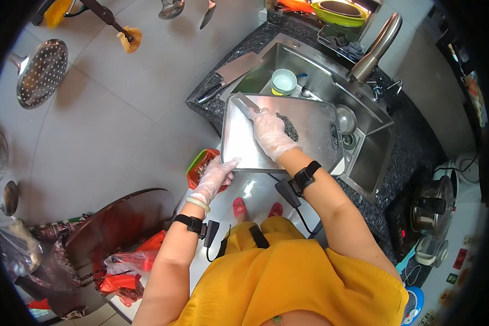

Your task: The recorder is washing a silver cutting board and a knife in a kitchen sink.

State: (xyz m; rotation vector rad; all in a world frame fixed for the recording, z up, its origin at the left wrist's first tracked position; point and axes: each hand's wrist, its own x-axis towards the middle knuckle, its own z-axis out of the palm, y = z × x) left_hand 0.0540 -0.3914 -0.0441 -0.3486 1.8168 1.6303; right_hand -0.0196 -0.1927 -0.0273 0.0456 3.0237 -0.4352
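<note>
A metal cutting board lies slanted across the front of the sink, with its slotted handle at the right end. My left hand, in a clear plastic glove, grips the board's near left corner. My right hand, gloved the same way, is over the board and holds a flat metal blade, whose handle the fingers hide. Beside that hand sits a small heap of dark chopped bits, partly covered by the hand. Below the left corner stands a green bin with a red liner and scraps inside.
A cleaver rests on the dark stone counter left of the sink. The steel sink holds pale bowls, a ladle and a spoon. A faucet arches over it. A pot stands at right; a skimmer hangs at left.
</note>
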